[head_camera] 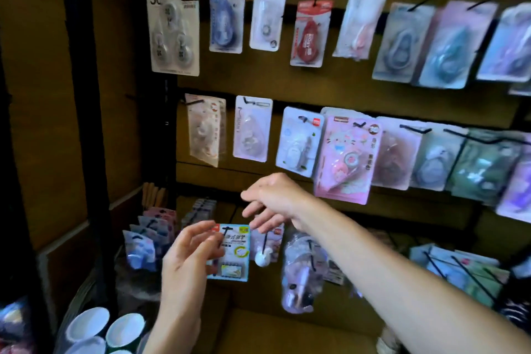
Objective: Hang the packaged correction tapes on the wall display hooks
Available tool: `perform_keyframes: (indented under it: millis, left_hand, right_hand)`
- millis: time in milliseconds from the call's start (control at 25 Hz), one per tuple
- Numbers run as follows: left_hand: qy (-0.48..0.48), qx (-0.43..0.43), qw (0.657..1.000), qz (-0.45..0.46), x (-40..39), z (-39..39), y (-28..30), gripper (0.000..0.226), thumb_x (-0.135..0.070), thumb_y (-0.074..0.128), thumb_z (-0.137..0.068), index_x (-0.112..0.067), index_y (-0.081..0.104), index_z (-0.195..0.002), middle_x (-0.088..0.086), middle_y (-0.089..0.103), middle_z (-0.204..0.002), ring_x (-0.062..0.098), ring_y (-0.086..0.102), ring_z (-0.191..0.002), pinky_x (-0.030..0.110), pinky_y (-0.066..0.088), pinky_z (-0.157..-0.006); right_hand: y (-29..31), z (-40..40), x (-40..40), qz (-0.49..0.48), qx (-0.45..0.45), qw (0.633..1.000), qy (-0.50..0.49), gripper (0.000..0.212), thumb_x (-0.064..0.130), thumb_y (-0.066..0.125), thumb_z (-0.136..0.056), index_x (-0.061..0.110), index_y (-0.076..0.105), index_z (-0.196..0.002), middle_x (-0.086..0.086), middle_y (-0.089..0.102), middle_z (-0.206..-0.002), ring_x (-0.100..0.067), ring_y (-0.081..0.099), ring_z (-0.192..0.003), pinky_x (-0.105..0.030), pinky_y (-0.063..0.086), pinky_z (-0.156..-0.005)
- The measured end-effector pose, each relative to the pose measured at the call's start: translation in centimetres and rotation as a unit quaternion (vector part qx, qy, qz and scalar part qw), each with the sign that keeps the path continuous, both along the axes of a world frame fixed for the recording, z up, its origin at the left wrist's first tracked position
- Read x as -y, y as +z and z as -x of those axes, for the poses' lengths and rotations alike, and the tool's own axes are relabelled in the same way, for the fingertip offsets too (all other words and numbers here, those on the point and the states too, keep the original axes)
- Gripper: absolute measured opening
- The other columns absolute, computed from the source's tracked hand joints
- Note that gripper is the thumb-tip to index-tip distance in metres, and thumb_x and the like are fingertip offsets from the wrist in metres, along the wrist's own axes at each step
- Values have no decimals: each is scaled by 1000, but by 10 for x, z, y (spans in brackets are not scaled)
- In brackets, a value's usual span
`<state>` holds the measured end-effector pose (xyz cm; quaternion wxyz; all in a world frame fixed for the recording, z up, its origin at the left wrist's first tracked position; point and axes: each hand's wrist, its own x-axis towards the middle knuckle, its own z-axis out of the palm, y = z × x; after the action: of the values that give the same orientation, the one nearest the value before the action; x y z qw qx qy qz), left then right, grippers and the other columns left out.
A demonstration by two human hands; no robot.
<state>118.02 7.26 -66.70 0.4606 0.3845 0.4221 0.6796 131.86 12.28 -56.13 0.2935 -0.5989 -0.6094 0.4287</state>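
Your left hand (191, 256) has its fingers (201, 234) curled at the left edge of a blue-and-white packaged correction tape (233, 253), though motion blur keeps you from telling whether they truly pinch the card or only touch it. That package sits on the lowest row with a black hook (227, 231) showing at its hang hole. Your right hand (273, 198) hovers just above and to the right, fingers loose and spread downward, grasping nothing. Just right of the blue package hangs a small white item (263, 259) and a clear bag of lilac goods (301, 273). Above, the middle row carries a pink cartoon-printed package (346, 156) among pale ones, and the top row holds a red package (310, 34) and a triple pack (173, 26). White cups (106, 327) stand at the lower left.
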Motion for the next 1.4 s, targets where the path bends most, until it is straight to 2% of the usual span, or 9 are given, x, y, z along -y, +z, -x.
perform_keyframes:
  millis: [200,360,520,880,960,1080,1200,1320,1400]
  left_hand:
    - [-85,-57,995,-9,12,-69,0,19,-1,55,-95,-14,67,-103,9,73,-96,20,64,-75,31,42,-63]
    - [-160,-123,979,-29,24,-118,-15,25,8,54,-93,-12,66,-102,13,71,-92,31,65,-78,27,46,-62]
    - [-167,-174,970,-29,24,-136,-29,31,14,56,-90,-13,68,-100,12,72,-84,41,65,-81,35,47,-69]
    - [-136,-153,978,-25,7,-177,-25,27,9,58,-90,-14,69,-101,19,74,-94,23,69,-75,27,54,-61]
    - [-148,-171,973,-43,4,-203,-17,30,10,57,-90,-16,68,-100,17,72,-96,13,69,-70,16,52,-56]
    - [-66,-158,979,-112,-3,-241,9,38,12,59,-89,-25,62,-100,14,67,-104,6,65,-75,12,52,-64]
    - [76,-130,972,-178,-13,-247,34,42,3,63,-89,-30,55,-114,7,60,-121,9,59,-100,31,50,-84]
    - [175,-168,956,-165,-30,-229,49,51,-16,68,-84,-31,47,-128,0,51,-131,16,50,-118,37,46,-97]
    - [158,-176,963,-128,-37,-218,59,59,-24,70,-79,-33,45,-132,-2,50,-131,18,50,-119,42,44,-103]
  right_hand:
    - [0,-101,79,-18,30,999,-6,8,19,57,-97,13,59,-99,-15,67,-93,-21,62,-59,-25,51,-51]
    - [4,-169,120,-39,-11,997,-66,9,21,58,-96,12,61,-98,-14,71,-91,-21,64,-59,-26,51,-52]
    - [-20,-216,124,-64,-101,986,-119,13,22,60,-94,10,65,-98,-11,76,-85,-20,65,-57,-30,51,-54]
    - [-84,-247,95,-35,-272,942,-191,10,18,60,-95,12,65,-102,-10,76,-80,-19,62,-55,-27,48,-49]
    - [-84,-270,91,-55,-300,925,-226,8,16,58,-96,12,66,-97,-11,76,-81,-18,61,-53,-26,46,-48]
    - [-83,-294,92,-75,-350,896,-262,10,12,56,-96,10,66,-95,-11,74,-78,-18,60,-51,-23,45,-43]
    - [-87,-294,94,-81,-344,894,-275,12,9,54,-96,10,66,-92,-15,73,-80,-18,59,-50,-22,43,-42]
    - [-88,-279,95,-91,-308,910,-264,14,7,54,-96,11,66,-91,-16,74,-81,-20,60,-51,-23,43,-44]
    - [-87,-269,95,-97,-290,920,-246,14,7,54,-95,10,67,-92,-14,75,-82,-23,60,-55,-26,45,-45]
